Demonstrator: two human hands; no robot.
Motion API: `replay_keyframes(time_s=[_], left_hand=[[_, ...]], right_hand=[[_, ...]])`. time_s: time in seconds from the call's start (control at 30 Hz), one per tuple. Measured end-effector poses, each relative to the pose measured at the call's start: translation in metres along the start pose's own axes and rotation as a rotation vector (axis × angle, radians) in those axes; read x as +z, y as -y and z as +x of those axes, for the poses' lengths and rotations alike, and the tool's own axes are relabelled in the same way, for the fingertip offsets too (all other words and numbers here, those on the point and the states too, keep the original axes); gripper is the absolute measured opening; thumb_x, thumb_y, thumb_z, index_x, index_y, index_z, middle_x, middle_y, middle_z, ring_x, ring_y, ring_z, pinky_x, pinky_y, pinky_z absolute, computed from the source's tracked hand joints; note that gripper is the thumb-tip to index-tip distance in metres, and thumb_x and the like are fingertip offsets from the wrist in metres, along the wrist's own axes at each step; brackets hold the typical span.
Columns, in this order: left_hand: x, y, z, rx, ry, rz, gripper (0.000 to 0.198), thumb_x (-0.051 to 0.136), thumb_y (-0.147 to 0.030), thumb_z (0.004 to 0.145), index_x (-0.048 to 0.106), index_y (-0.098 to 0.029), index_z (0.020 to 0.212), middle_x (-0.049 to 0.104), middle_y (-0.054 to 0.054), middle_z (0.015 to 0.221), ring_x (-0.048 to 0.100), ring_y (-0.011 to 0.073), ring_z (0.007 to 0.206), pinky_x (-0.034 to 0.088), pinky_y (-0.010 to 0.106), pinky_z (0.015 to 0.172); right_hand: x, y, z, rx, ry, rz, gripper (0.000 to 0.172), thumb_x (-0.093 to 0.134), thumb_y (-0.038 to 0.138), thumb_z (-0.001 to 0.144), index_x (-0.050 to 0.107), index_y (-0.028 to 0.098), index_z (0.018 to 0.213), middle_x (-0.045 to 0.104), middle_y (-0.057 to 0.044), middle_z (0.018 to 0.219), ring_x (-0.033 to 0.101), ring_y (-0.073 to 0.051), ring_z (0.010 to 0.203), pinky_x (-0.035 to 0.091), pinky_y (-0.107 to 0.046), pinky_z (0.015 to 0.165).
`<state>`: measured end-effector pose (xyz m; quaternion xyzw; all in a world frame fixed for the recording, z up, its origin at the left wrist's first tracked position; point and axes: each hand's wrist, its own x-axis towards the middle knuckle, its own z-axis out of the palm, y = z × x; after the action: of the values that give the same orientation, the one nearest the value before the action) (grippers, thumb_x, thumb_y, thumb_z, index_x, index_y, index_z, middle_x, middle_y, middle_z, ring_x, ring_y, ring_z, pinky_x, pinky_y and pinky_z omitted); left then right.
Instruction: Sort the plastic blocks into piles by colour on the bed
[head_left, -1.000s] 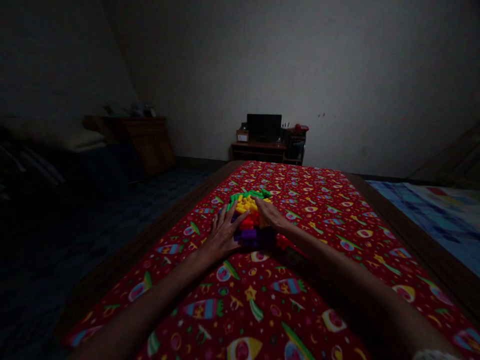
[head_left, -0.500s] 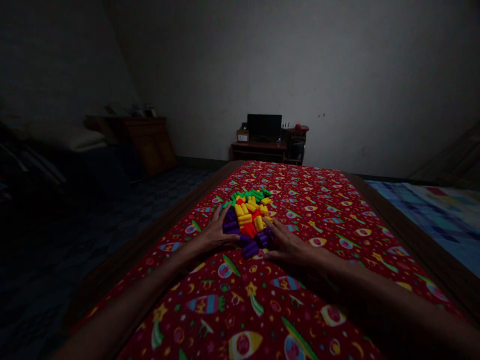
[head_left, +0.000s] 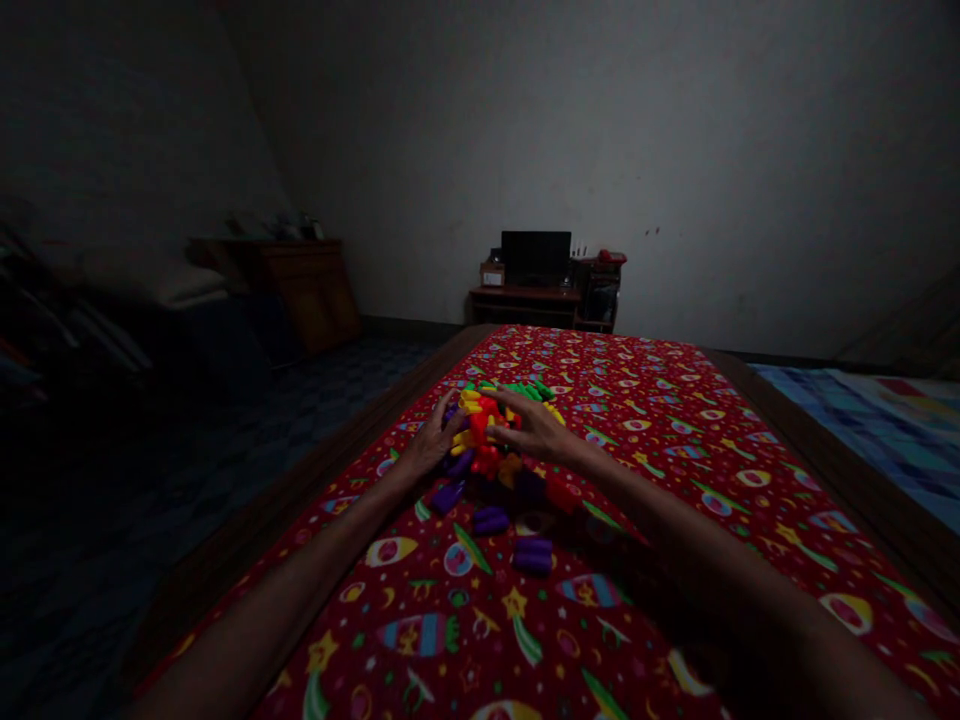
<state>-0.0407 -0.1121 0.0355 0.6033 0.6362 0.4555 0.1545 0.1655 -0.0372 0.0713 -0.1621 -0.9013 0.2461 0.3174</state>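
A heap of small plastic building blocks in yellow, red, green and purple lies on a red patterned cloth over a table. My left hand cups the heap's left side with curled fingers. On the right, my right hand reaches over the top of the heap, fingers bent round some blocks. Three purple blocks lie loose in front of the heap: a near one, a middle one and a left one.
The table has a dark wooden edge on the left. A low desk with a dark screen stands at the far wall. A wooden cabinet is at the left. A blue checked mat lies to the right.
Both hands have moved from the heap's near sides up onto it, bunching and lifting blocks. Several purple blocks have dropped loose onto the cloth in front. The camera shifted slightly.
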Motion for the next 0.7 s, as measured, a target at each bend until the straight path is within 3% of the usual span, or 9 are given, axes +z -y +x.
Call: replay_keyframes(time_s=[0.1,0.17,0.3,0.37,0.5,0.6,0.7], left_hand=[[-0.007,0.010,0.009,-0.015,-0.077,0.071,0.077,0.037,-0.067,0.085,0.035,-0.018,0.144,0.053,0.015,0.136,0.045,0.0291,0.130,0.032,0.049,0.109],[-0.008,0.011,0.015,-0.027,-0.067,0.076,0.075,0.038,-0.065,0.085,0.036,-0.018,0.143,0.054,0.015,0.136,0.039,0.0287,0.135,0.026,0.050,0.113],[0.004,0.001,0.029,-0.056,0.021,0.036,0.079,0.053,-0.061,0.078,0.037,-0.017,0.142,0.051,0.015,0.139,0.039,0.0308,0.135,0.027,0.050,0.112],[0.013,-0.004,0.037,-0.051,0.015,0.021,0.080,0.061,-0.057,0.074,0.041,-0.016,0.140,0.052,0.016,0.138,0.045,0.0318,0.130,0.032,0.049,0.110],[0.022,-0.009,0.050,-0.069,0.010,-0.116,0.071,0.062,-0.051,0.074,0.051,-0.014,0.133,0.062,0.013,0.124,0.061,0.0282,0.110,0.048,0.043,0.096],[0.016,-0.013,0.053,-0.105,0.095,-0.221,0.067,0.058,-0.053,0.077,0.055,-0.013,0.130,0.068,0.011,0.114,0.065,0.0260,0.099,0.053,0.040,0.087],[0.007,-0.018,0.048,-0.023,0.117,-0.220,0.063,0.054,-0.054,0.079,0.059,-0.014,0.127,0.068,0.010,0.116,0.063,0.0263,0.104,0.051,0.038,0.090]], right_hand=[[-0.026,-0.028,0.015,0.200,-0.150,-0.039,0.047,0.050,0.040,0.090,0.052,0.020,0.133,0.058,-0.012,0.131,0.052,-0.026,0.123,0.038,-0.043,0.104],[-0.035,-0.049,0.022,0.368,-0.193,-0.106,0.044,0.045,0.039,0.093,0.053,0.017,0.131,0.059,-0.015,0.130,0.052,-0.027,0.123,0.037,-0.045,0.104],[-0.022,-0.068,0.033,0.548,-0.054,-0.125,0.044,0.032,0.040,0.098,0.053,0.015,0.127,0.060,-0.017,0.127,0.054,-0.027,0.121,0.038,-0.043,0.101],[-0.006,-0.065,0.038,0.551,0.007,-0.122,0.045,0.030,0.041,0.099,0.053,0.014,0.127,0.058,-0.016,0.130,0.053,-0.025,0.122,0.038,-0.040,0.102],[0.012,-0.045,0.046,0.460,0.002,-0.063,0.046,0.033,0.044,0.098,0.053,0.017,0.129,0.057,-0.012,0.132,0.050,-0.023,0.124,0.036,-0.037,0.104],[0.006,-0.027,0.042,0.379,0.006,0.056,0.048,0.030,0.049,0.098,0.054,0.021,0.129,0.060,-0.008,0.129,0.053,-0.022,0.121,0.038,-0.039,0.104],[-0.009,-0.010,0.030,0.265,0.025,0.185,0.052,0.030,0.054,0.096,0.054,0.023,0.130,0.060,-0.006,0.130,0.052,-0.021,0.121,0.038,-0.039,0.104]])
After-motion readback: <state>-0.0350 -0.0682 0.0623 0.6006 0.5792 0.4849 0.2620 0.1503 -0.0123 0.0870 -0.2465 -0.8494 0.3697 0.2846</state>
